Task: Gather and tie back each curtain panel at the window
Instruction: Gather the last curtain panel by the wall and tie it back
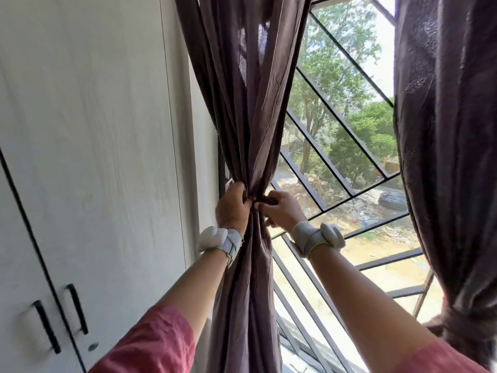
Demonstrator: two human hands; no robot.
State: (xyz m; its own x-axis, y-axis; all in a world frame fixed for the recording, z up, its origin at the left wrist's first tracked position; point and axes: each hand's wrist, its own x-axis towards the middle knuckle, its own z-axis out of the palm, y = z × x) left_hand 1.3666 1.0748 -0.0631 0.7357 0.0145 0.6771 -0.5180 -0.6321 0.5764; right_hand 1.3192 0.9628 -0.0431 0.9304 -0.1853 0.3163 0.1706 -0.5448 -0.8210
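The left curtain panel, dark brownish purple, hangs bunched into a narrow waist at mid height beside the window. My left hand grips that waist from the left. From the right, my right hand pinches a dark tie band that wraps the gathered cloth. The two hands nearly touch at the front of the bunch. The right curtain panel hangs at the far right, gathered low into a knot.
A pale wardrobe with black door handles fills the left side. Behind the curtains a window with a black slanted metal grille shows trees and ground outside.
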